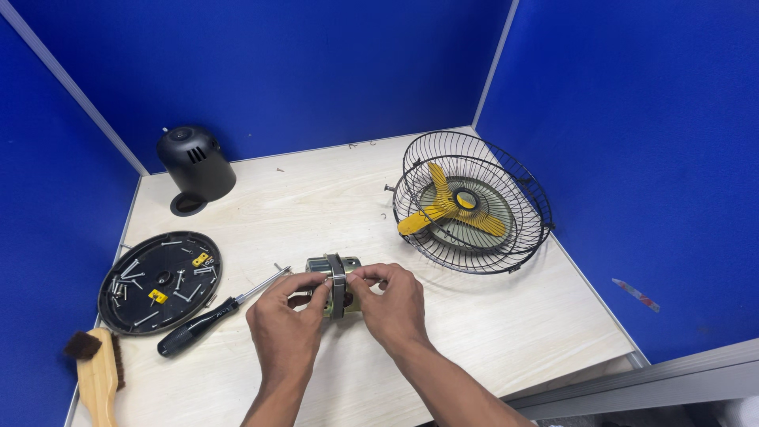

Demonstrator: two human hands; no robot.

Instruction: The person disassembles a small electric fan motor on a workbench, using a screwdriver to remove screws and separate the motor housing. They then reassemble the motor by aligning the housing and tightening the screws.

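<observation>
Both the left hand (288, 316) and the right hand (391, 304) pinch one brass-coloured, dark-banded fan motor (336, 283) just above the pale wooden worktop (490, 316), seemingly mid-disassembly and wanting a steady grip, with one black-handled screwdriver (213, 314), one screw-filled black round cover (160, 281) and one yellow-bladed wire fan cage (470, 204) around.

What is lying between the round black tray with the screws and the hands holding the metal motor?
A black-handled screwdriver lies on the table between the round black tray and the left hand. Both hands grip the motor. The head view shows it.
</observation>
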